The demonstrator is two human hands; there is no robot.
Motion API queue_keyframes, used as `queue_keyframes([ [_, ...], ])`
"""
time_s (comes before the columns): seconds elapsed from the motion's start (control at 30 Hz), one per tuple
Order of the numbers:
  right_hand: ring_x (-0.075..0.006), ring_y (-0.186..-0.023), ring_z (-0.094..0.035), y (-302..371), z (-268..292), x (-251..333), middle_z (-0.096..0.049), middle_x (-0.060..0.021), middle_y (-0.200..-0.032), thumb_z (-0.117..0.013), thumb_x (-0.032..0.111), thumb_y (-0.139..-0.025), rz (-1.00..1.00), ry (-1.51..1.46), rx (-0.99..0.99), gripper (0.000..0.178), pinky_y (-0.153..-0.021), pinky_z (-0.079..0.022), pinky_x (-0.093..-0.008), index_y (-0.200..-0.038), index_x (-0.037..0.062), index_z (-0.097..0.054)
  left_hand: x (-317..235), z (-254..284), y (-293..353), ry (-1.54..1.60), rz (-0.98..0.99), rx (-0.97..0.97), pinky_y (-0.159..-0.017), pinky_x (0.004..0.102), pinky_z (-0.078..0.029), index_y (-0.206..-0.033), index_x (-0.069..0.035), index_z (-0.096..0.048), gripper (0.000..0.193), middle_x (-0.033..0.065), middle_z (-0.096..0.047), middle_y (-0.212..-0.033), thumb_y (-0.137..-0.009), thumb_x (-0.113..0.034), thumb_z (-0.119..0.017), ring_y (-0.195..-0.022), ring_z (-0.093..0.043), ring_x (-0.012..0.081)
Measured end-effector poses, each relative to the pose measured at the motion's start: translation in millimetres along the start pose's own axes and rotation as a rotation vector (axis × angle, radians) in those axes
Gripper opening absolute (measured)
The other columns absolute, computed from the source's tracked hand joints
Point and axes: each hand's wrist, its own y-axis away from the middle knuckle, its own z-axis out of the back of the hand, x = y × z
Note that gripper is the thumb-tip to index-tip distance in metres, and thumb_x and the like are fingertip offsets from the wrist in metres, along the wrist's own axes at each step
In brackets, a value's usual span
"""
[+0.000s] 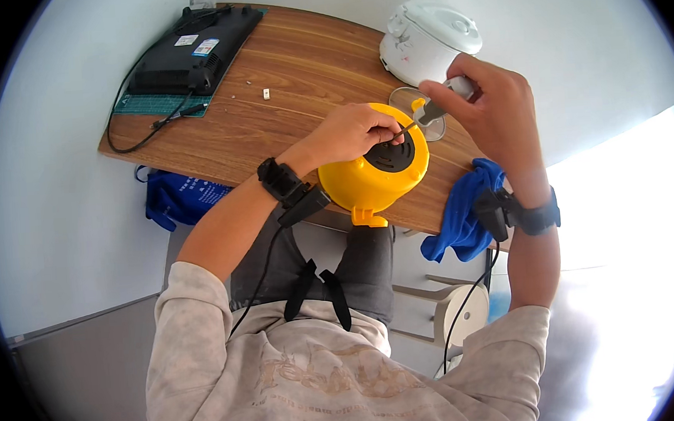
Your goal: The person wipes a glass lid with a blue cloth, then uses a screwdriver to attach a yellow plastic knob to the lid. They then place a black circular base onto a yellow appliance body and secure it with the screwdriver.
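Note:
A yellow electric cooking pot (355, 188) rests upside down near the table's front edge, its black slotted base plate (394, 157) facing up. My right hand (496, 96) grips a screwdriver (430, 113) by its grey and white handle from above. The thin shaft slants down and left toward the base plate. On that plate, my left hand (351, 131) has its fingers pinched at the screwdriver's tip. Whatever lies between those fingertips is hidden. Partly behind the pot is a clear glass lid (434, 130) with a yellow knob.
A white rice cooker (431, 43) stands at the back right. At the far left, a black flat appliance (196, 53) with a cord lies on a green mat (149, 105). A small white piece (266, 93) sits mid-table. Blue cloth (464, 210) hangs over the right edge.

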Motion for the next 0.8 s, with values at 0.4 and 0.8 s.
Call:
queue_keyframes([
  [0.4, -0.0289, -0.045, -0.056, -9.4, -19.6, 10.4, -0.055, -0.0068, -0.049, -0.056, 0.049, -0.099, -0.043, 0.257, -0.106, 0.050, -0.045, -0.044, -0.0370, -0.068, 0.0099, -0.060, 0.1, 4.5, -0.3, 0.120, 0.036, 0.021, -0.086, 0.0306, -0.052, -0.109, -0.007, -0.070, 0.021, 0.0050, -0.074, -0.098, -0.094, -0.021, -0.071, -0.093, -0.069, 0.0190],
  [0.8, -0.0261, -0.075, -0.069, 3.3, -4.2, 16.2, -0.067, -0.0115, -0.100, -0.067, 0.027, -0.095, 0.044, -0.224, -0.077, 0.025, -0.063, -0.055, -0.0360, -0.110, 0.0077, -0.067, 12.1, -11.1, -1.9, 0.097, -0.085, -0.121, -0.085, 0.0307, -0.053, -0.101, -0.004, -0.071, 0.015, 0.0080, -0.075, -0.096, -0.094, -0.017, -0.069, -0.090, -0.070, 0.0236],
])
